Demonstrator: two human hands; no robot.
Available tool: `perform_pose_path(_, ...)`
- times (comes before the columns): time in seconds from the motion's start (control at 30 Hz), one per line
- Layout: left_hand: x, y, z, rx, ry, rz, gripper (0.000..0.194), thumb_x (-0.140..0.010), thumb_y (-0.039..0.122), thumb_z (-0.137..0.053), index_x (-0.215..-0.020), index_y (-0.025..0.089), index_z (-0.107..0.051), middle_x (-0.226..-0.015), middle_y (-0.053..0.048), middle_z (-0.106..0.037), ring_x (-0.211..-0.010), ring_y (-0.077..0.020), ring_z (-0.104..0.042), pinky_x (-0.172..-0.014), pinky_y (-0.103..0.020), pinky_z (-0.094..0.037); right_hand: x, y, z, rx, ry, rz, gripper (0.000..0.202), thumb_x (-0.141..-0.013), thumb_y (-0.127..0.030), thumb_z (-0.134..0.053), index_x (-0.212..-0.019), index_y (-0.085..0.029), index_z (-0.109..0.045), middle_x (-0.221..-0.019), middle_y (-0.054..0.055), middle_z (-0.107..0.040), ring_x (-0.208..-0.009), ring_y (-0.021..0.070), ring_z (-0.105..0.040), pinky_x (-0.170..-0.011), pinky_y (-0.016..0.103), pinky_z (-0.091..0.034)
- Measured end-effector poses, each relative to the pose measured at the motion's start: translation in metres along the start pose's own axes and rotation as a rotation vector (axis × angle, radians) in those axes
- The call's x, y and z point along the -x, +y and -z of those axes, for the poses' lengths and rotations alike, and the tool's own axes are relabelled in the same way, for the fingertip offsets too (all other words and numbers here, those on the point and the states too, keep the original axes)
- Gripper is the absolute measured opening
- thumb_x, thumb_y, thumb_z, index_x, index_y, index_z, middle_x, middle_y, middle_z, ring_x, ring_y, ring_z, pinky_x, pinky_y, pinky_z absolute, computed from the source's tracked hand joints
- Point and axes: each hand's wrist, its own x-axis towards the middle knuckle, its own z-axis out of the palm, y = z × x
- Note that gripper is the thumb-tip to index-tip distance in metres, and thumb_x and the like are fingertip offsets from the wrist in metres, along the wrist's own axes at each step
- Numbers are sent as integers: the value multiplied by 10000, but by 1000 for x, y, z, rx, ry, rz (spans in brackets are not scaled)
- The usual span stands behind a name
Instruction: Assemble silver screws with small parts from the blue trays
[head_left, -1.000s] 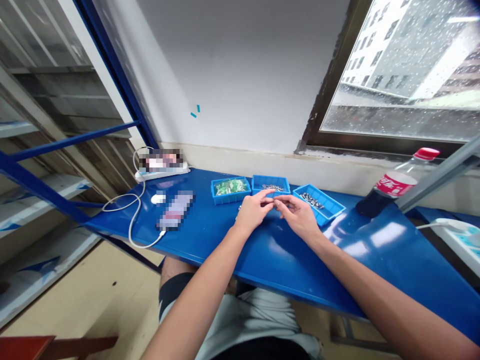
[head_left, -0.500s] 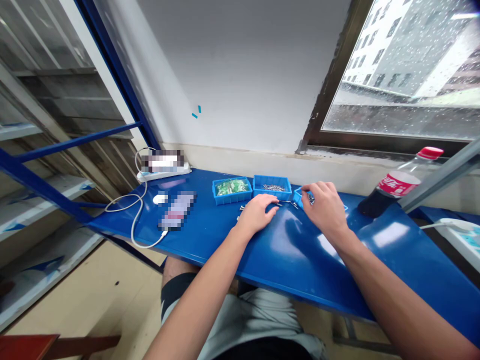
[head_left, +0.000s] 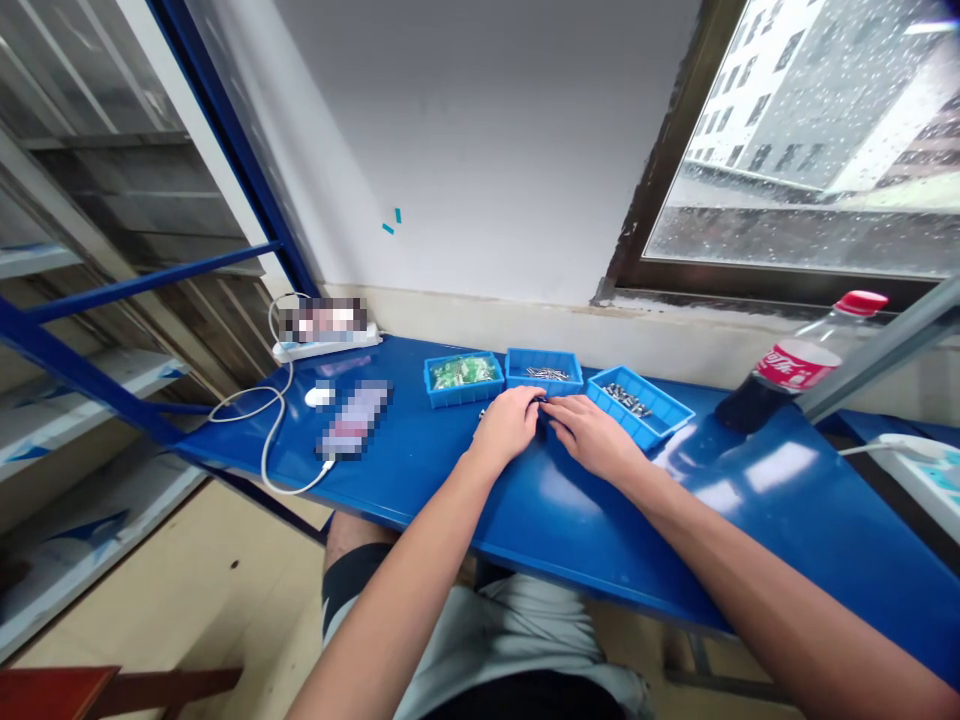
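My left hand and my right hand meet fingertip to fingertip over the blue table, in front of the middle bin. Both are closed around something small and dark, too small to name. The middle blue bin holds long metal screws. In the right blue bin, set at an angle beside my right hand, lie small metal parts. A left blue bin contains green and clear packets. Small metal pieces lie partly hidden beside my left hand.
A cola bottle stands at the right by the window. At the left are a blurred phone with a white cable, a white round object and a power strip. The table's front edge runs above my lap.
My right hand has moved left from the right bin to my left fingertips, uncovering that bin. My left hand has shifted slightly and its fingers have drawn together.
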Motion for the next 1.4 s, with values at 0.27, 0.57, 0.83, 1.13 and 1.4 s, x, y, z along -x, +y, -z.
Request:
perform_pose_path(0.27, -1, 0, -2, 14, -13, 18, 325, -985, 154, -553, -1263, 175, -720, -1300, -101, -747, -1190, -260, -708, -1106, -419, -548, -4, 2, -5, -79, -19, 26, 390, -934, -40, -486, -1160, -190, -766, -1237, 115, -754, -1128, 295, -666, -1018, 482, -570)
perform_pose_path(0.57, 0, 5, 0, 50, 17, -8, 318, -973, 159, -590, -1262, 169, -724, -1277, -98, -758, -1182, -266, -714, -1109, -424, -542, -4, 7, -1, -95, 116, -126, 288, -960, -115, -505, -1078, -220, -746, -1103, 98, -766, -1025, 272, -693, -933, 429, -567)
perform_pose_path(0.83, 0, 2, -4, 49, -1, -72, 368, -1017, 239, -557, -1355, 237, -705, -1274, -57, -769, -1132, -248, -737, -1050, -405, -575, -6, -9, 8, -220, 317, -233, 176, -967, -196, -550, -1004, -231, -719, -987, 72, -739, -902, 241, -697, -867, 392, -559)
perform_pose_path(1.13, -1, 12, 5, 294, 69, 61, 272, -975, 239, -620, -1167, 215, -811, -1211, -49, -793, -1151, -250, -753, -1081, -399, -580, -6, -18, 5, -514, 359, -271, 88, -926, -285, -644, -925, -243, -721, -1032, 74, -761, -951, 252, -727, -914, 435, -609)
perform_pose_path(1.4, -3, 10, 7, 435, 152, 149, 106, -887, 231, -735, -955, 208, -813, -1000, -49, -828, -940, -227, -789, -936, -370, -632, -4, -16, 2, -752, 292, -506, 267, -853, -483, -769, -940, -232, -749, -960, 80, -790, -874, 278, -760, -845, 460, -648)
